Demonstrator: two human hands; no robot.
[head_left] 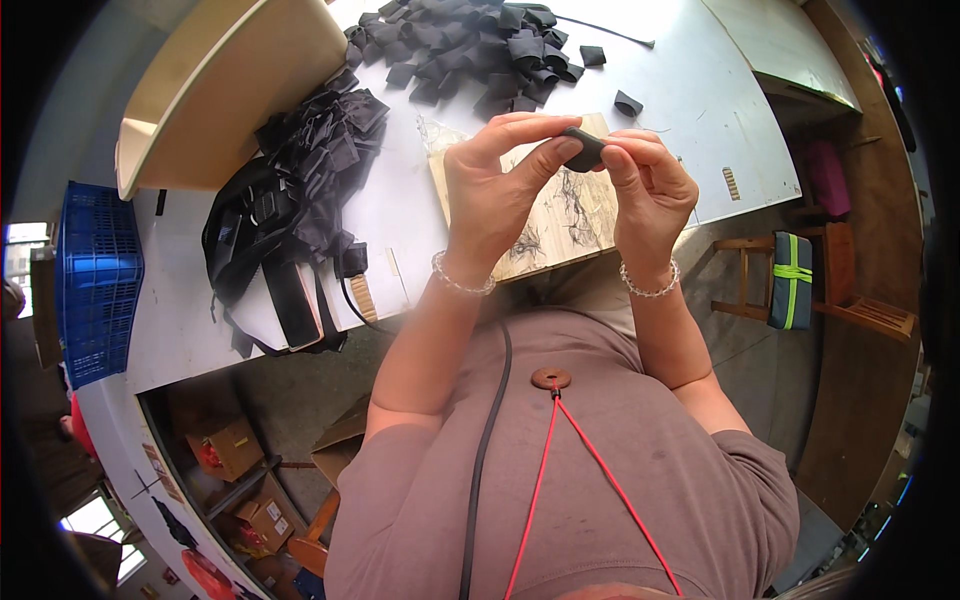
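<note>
While fabric (584, 149) in hand (485, 190), labels (273, 510) illegible

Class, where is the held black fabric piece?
In the head view, upper centre-right, the fabric piece is pinched between left hand and right hand over the pale wooden board.

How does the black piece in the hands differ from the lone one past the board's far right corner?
The held piece is pinched by the left hand and right hand; the loose piece lies untouched on the white tabletop. The held piece appears over the wooden board; the loose piece is off it. Both are small and dark.
</note>
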